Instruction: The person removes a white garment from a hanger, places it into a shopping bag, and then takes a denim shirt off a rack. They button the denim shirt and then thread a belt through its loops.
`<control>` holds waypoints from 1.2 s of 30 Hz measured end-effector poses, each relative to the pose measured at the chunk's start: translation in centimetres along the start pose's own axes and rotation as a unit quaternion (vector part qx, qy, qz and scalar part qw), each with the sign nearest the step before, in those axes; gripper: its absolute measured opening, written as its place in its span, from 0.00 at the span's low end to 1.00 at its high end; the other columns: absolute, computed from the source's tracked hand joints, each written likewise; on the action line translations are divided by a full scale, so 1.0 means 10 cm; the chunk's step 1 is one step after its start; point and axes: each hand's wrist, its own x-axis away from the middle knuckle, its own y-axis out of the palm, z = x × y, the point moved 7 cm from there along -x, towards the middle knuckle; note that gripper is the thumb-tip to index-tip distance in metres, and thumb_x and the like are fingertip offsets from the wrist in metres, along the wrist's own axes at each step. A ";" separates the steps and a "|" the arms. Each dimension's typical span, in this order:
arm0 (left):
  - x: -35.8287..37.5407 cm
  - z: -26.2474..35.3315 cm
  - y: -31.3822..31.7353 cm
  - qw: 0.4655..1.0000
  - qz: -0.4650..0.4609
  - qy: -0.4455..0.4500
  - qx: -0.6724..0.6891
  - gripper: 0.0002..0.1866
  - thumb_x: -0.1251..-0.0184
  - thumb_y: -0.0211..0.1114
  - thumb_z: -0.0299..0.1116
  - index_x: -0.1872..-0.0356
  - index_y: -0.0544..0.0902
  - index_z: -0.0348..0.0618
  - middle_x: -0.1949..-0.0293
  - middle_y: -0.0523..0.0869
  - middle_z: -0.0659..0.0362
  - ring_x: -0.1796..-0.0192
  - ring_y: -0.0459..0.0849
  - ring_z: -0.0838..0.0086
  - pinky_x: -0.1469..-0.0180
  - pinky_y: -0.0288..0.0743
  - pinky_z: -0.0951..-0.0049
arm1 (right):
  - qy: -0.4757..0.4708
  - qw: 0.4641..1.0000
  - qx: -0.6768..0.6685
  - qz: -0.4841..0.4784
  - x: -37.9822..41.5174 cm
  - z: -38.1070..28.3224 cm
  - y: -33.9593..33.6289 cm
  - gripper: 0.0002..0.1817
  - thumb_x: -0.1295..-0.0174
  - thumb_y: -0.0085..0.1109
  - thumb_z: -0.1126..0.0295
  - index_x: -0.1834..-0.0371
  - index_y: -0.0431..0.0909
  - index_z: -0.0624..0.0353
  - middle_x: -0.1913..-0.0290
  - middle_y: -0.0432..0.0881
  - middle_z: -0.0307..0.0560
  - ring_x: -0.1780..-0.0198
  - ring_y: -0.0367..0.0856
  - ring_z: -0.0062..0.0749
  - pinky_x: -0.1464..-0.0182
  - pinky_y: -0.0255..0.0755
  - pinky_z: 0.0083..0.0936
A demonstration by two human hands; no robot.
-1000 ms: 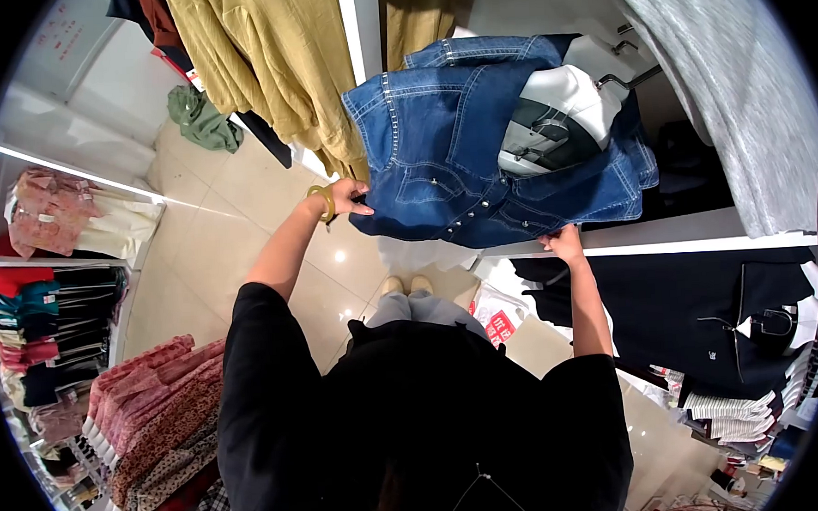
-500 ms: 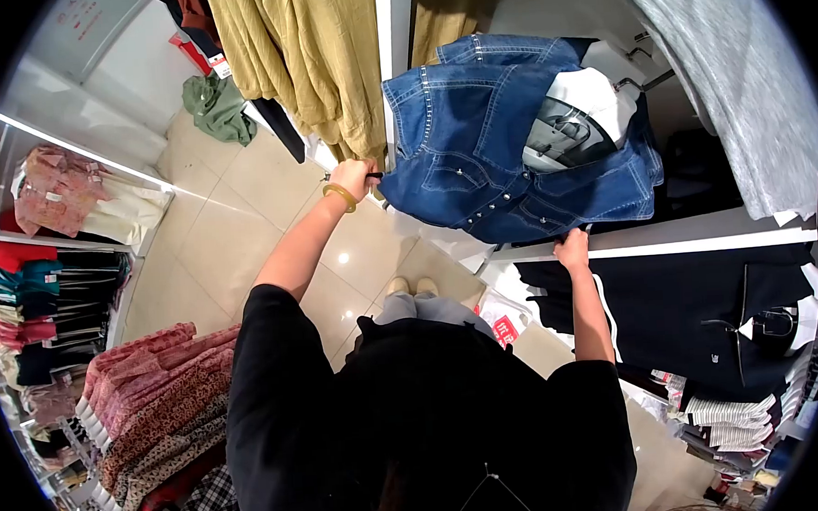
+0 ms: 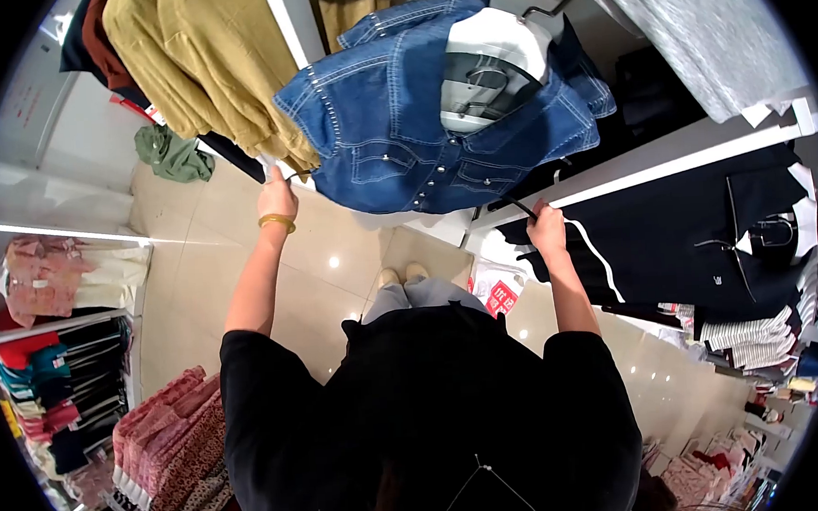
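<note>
A blue denim top (image 3: pixel 365 128) with short sleeves, pale stitching and snap buttons hangs in front of me, a dark garment partly showing behind it. Inside its neckline is a white hanger form (image 3: pixel 495 43), hung on a metal hook (image 3: pixel 549 9). My left hand (image 3: pixel 276 196), with a yellow bangle at the wrist, is closed on the end of a thin black strap (image 3: pixel 298 174) left of the top. Below its right hem, my right hand (image 3: pixel 546 228) grips another black strap (image 3: pixel 519 207). Both straps run toward the top; where they attach is hidden.
Mustard garments (image 3: pixel 195 63) hang to the left, a grey garment (image 3: pixel 694 37) at upper right. Dark polo-style clothing (image 3: pixel 676 232) hangs on the right beside a white rail (image 3: pixel 682 162). A green cloth (image 3: pixel 172 155) lies on the tiled floor. Pink patterned clothes (image 3: pixel 173 434) stand at lower left.
The denim top now appears further left and higher in view. My hands have moved outward from it, and longer lengths of black strap show between them and the top.
</note>
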 end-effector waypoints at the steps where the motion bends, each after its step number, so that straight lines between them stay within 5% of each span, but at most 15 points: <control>1: -0.03 -0.05 -0.02 1.000 0.016 -0.009 0.018 0.14 0.38 0.55 0.29 0.55 0.63 0.38 0.72 0.81 0.37 0.68 0.80 0.41 0.65 0.73 0.46 | 0.011 1.000 -0.004 0.005 0.04 0.01 -0.02 0.07 0.53 0.58 0.78 0.69 0.73 0.63 0.74 0.80 0.61 0.67 0.80 0.57 0.63 0.76 0.44; 12: -0.23 -0.26 -0.71 0.973 0.206 -0.054 0.089 0.10 0.39 0.57 0.28 0.64 0.64 0.39 0.77 0.81 0.42 0.71 0.80 0.43 0.69 0.73 0.49 | 0.046 0.992 -0.115 0.031 0.23 0.19 -0.08 0.08 0.50 0.62 0.75 0.69 0.72 0.63 0.72 0.81 0.58 0.67 0.81 0.55 0.65 0.74 0.41; 24: -0.15 -0.64 -1.03 0.955 0.201 -0.153 0.151 0.08 0.38 0.56 0.28 0.65 0.66 0.40 0.81 0.80 0.45 0.78 0.82 0.51 0.70 0.75 0.55 | 0.030 0.981 -0.191 0.002 0.31 0.38 0.10 0.08 0.50 0.60 0.80 0.68 0.72 0.65 0.72 0.81 0.59 0.66 0.81 0.54 0.65 0.73 0.38; 26: -0.24 -0.87 -0.80 0.970 0.175 -0.122 0.120 0.08 0.38 0.56 0.28 0.65 0.66 0.40 0.81 0.81 0.45 0.76 0.83 0.52 0.70 0.74 0.54 | 0.023 0.981 -0.194 -0.003 0.31 0.31 0.13 0.08 0.50 0.59 0.81 0.68 0.71 0.65 0.72 0.80 0.59 0.67 0.81 0.54 0.66 0.73 0.38; 28: -0.25 -0.64 -0.51 0.994 -0.035 0.101 0.005 0.08 0.38 0.56 0.28 0.65 0.66 0.39 0.80 0.81 0.46 0.76 0.83 0.52 0.71 0.73 0.54 | 0.012 0.980 -0.198 -0.011 0.30 0.19 0.17 0.08 0.50 0.59 0.82 0.69 0.71 0.65 0.73 0.80 0.59 0.67 0.81 0.54 0.66 0.73 0.38; 29: -0.21 -0.65 -0.46 0.988 -0.057 0.145 -0.018 0.08 0.38 0.57 0.27 0.64 0.66 0.40 0.79 0.81 0.45 0.74 0.82 0.49 0.71 0.72 0.52 | -0.002 0.979 -0.201 -0.015 0.29 0.12 0.19 0.08 0.51 0.58 0.83 0.69 0.70 0.64 0.73 0.80 0.59 0.67 0.80 0.54 0.66 0.73 0.38; 30: -0.18 -0.60 -0.53 0.988 -0.055 0.141 -0.020 0.08 0.38 0.57 0.27 0.64 0.66 0.40 0.79 0.81 0.45 0.74 0.82 0.49 0.71 0.72 0.52 | -0.017 0.979 -0.204 -0.020 0.28 0.06 0.22 0.08 0.51 0.58 0.83 0.69 0.69 0.64 0.74 0.79 0.59 0.67 0.80 0.54 0.66 0.73 0.38; 32: -0.13 -0.65 -0.88 0.971 0.102 0.065 0.205 0.08 0.39 0.57 0.26 0.64 0.66 0.41 0.79 0.80 0.45 0.73 0.81 0.47 0.69 0.72 0.52 | -0.029 0.974 -0.220 0.045 0.25 0.08 0.15 0.08 0.50 0.57 0.85 0.70 0.68 0.64 0.78 0.78 0.56 0.74 0.80 0.50 0.70 0.72 0.33; 34: -0.07 -0.53 -0.66 0.986 0.040 0.137 0.088 0.07 0.40 0.57 0.24 0.67 0.67 0.39 0.82 0.81 0.49 0.75 0.83 0.54 0.72 0.74 0.59 | 0.014 0.962 -0.266 0.059 0.24 0.07 0.02 0.09 0.49 0.57 0.85 0.70 0.68 0.64 0.80 0.77 0.52 0.79 0.78 0.37 0.73 0.70 0.26; 35: -0.05 -0.57 -0.66 0.980 0.039 0.140 0.137 0.07 0.39 0.57 0.25 0.67 0.66 0.39 0.81 0.81 0.50 0.78 0.82 0.58 0.75 0.73 0.61 | 0.010 0.959 -0.279 0.052 0.24 0.07 0.02 0.08 0.48 0.57 0.86 0.70 0.68 0.65 0.81 0.77 0.49 0.80 0.76 0.26 0.74 0.69 0.22; 36: -0.06 -0.57 -0.71 0.971 0.041 0.144 0.185 0.08 0.37 0.57 0.25 0.67 0.66 0.39 0.81 0.82 0.50 0.81 0.81 0.61 0.78 0.72 0.64 | 0.004 0.964 -0.264 0.031 0.24 0.04 0.00 0.08 0.48 0.58 0.85 0.71 0.68 0.65 0.81 0.77 0.48 0.80 0.76 0.26 0.74 0.69 0.22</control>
